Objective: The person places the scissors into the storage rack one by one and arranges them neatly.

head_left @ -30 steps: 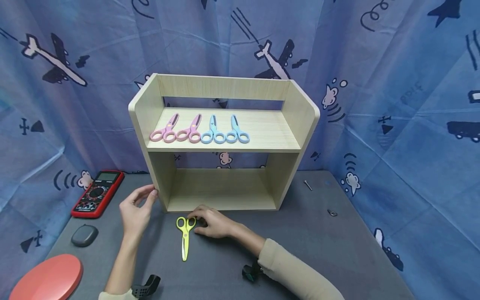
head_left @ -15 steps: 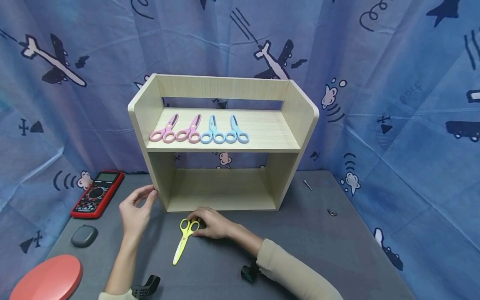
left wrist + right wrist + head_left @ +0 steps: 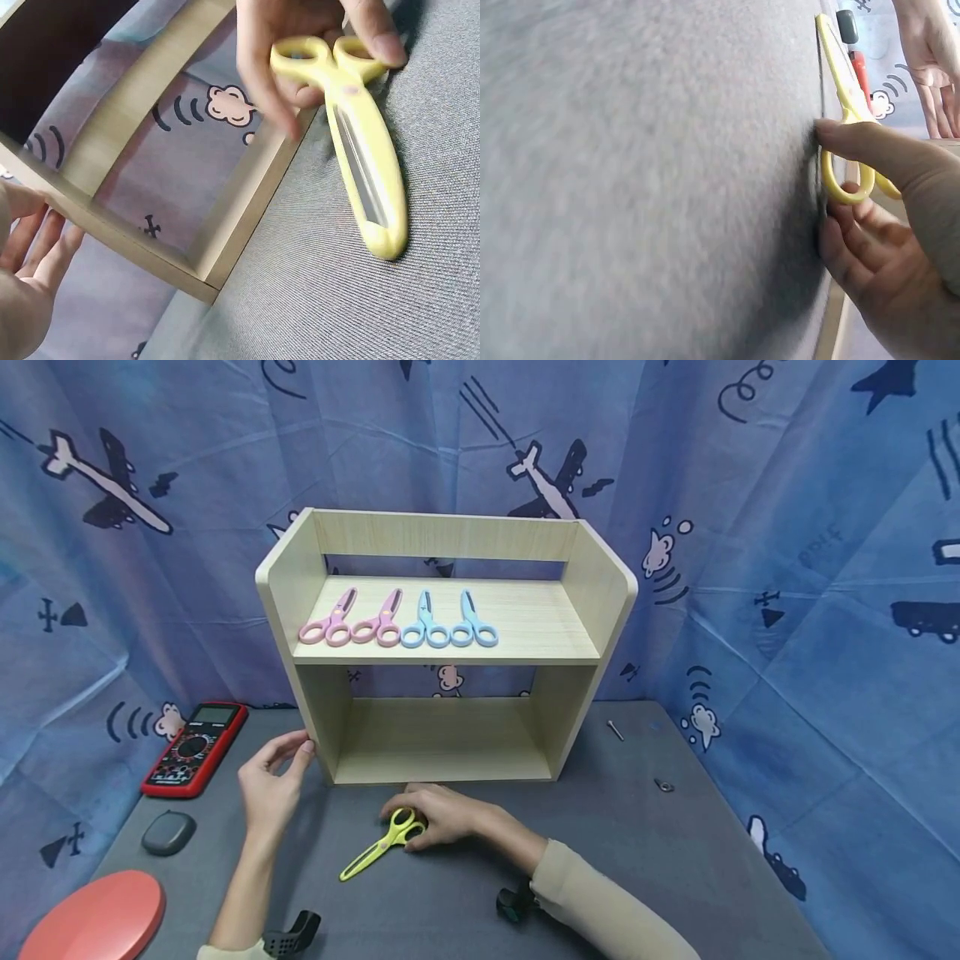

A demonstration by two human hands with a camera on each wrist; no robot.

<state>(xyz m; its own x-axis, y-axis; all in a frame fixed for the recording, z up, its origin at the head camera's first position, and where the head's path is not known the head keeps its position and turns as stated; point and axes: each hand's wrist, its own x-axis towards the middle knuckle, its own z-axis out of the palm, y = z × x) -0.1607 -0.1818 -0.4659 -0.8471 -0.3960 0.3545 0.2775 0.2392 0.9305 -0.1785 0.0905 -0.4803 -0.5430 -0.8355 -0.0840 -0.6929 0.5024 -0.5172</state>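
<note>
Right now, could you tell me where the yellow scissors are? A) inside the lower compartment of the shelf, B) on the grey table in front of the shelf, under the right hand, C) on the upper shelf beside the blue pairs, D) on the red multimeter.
B: the yellow scissors lie on the grey table before the wooden shelf, with the right hand gripping their handles.

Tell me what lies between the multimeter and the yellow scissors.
In the head view, the left hand lies between the multimeter and the scissors, touching the shelf; otherwise bare grey table.
</note>
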